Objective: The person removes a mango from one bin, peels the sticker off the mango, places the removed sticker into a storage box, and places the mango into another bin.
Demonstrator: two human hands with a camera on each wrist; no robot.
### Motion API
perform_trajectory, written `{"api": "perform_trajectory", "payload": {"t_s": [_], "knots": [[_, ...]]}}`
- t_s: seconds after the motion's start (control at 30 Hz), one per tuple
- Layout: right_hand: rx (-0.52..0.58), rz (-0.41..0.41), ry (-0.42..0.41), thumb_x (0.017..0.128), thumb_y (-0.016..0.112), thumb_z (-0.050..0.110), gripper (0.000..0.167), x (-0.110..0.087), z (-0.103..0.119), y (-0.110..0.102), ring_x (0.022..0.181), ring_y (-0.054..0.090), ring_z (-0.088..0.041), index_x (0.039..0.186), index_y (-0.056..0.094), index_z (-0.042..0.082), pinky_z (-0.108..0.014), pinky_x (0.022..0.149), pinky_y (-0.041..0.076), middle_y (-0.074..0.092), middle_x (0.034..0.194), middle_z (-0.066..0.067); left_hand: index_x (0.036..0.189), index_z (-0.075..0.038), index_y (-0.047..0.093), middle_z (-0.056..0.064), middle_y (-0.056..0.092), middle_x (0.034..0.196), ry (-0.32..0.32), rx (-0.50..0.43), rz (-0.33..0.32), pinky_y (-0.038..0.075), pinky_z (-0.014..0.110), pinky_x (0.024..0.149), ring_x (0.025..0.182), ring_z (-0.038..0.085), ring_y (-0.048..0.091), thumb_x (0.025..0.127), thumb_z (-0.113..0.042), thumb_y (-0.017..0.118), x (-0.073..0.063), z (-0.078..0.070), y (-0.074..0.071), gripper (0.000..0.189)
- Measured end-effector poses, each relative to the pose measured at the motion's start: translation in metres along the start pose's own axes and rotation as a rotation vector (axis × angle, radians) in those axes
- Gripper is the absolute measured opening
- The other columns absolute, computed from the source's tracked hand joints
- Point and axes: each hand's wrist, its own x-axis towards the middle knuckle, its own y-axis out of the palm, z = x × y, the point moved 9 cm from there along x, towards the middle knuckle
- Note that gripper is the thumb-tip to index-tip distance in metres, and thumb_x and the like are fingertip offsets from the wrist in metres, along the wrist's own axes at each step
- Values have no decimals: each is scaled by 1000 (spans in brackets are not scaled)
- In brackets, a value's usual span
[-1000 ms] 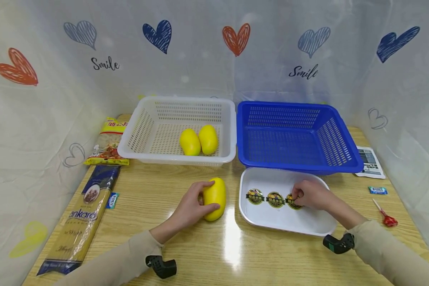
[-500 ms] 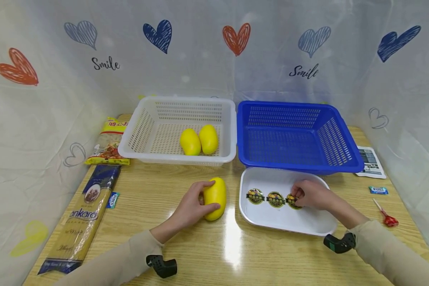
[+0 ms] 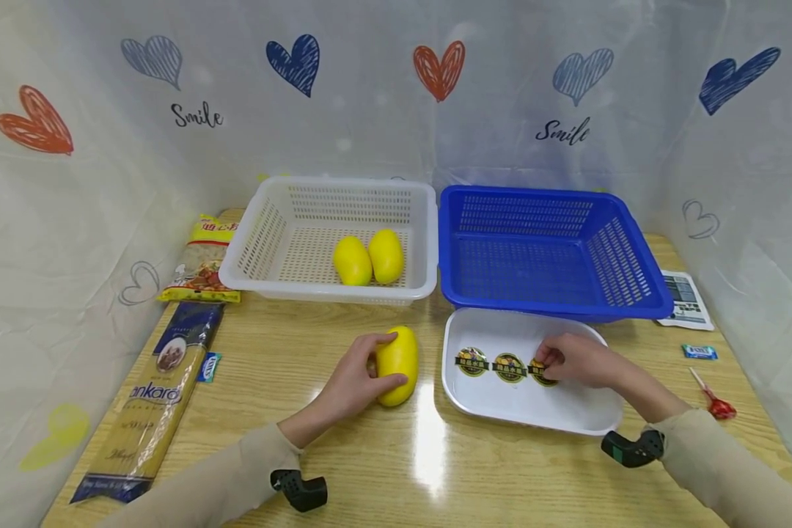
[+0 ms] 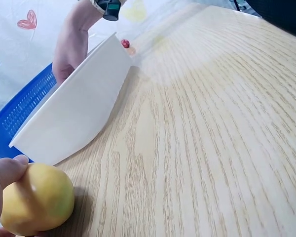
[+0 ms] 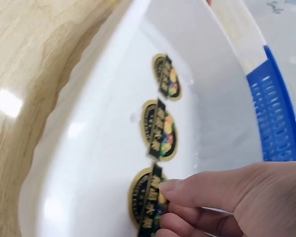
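Observation:
A yellow mango (image 3: 401, 359) lies on the wooden table, gripped by my left hand (image 3: 356, 375) with the thumb on its near side and fingers on its far side. Over the white tray (image 3: 495, 415), my right hand (image 3: 584, 361) pinches at the edge of the rightmost round sticker (image 5: 140, 196); the fingertips hide part of it. That sticker lies on the tray floor in a row with two more stickers, a middle one (image 3: 509, 368) and a left one (image 3: 471, 362). All are black and gold with a fruit picture.
Behind stand a white basket (image 3: 284, 292) holding two mangoes (image 3: 386, 257) and a blue basket (image 3: 521, 268). At left lie a spaghetti pack (image 3: 147, 411), a yellow food bag (image 3: 202, 264) and a small candy (image 3: 208, 367). A lollipop (image 3: 719, 407), another candy (image 3: 699, 352) and a white packet (image 3: 685, 302) lie right.
The right wrist has shifted very slightly to the right, its fingertips staying at the rightmost sticker. My left hand keeps the mango in the same place.

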Motion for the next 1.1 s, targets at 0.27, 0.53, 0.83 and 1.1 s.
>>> {"api": "perform_trajectory", "payload": {"t_s": [0.27,0.53,0.83,1.1], "knots": [[-13,-1,-48,90,70,16,21,-5,36,-19,87,62,-11,105,66,2,-27,71,52,66,95,3,137,-10,54,12,50,135,9,21,5,50,37,82,105,21,50,81,-23,82,2,1,-1,64],[-18,-72,-125,94,68,24,21,-6,82,-25,93,65,-13,108,67,9,-29,76,53,67,101,5,138,-10,53,12,50,134,-1,49,7,49,37,83,104,21,50,83,-23,80,5,0,-4,64],[31,-111,-204,93,67,16,19,13,106,-9,92,65,-13,108,68,4,-29,79,54,67,99,2,140,-7,50,12,47,137,-35,-49,35,50,37,94,115,23,50,88,-22,75,5,7,-5,60],[98,-123,-212,96,64,18,17,32,122,1,95,65,-16,108,68,7,-31,81,55,67,102,-1,141,-8,48,14,43,140,-10,-69,68,51,39,92,121,26,49,88,-20,74,2,7,-3,61]]}}
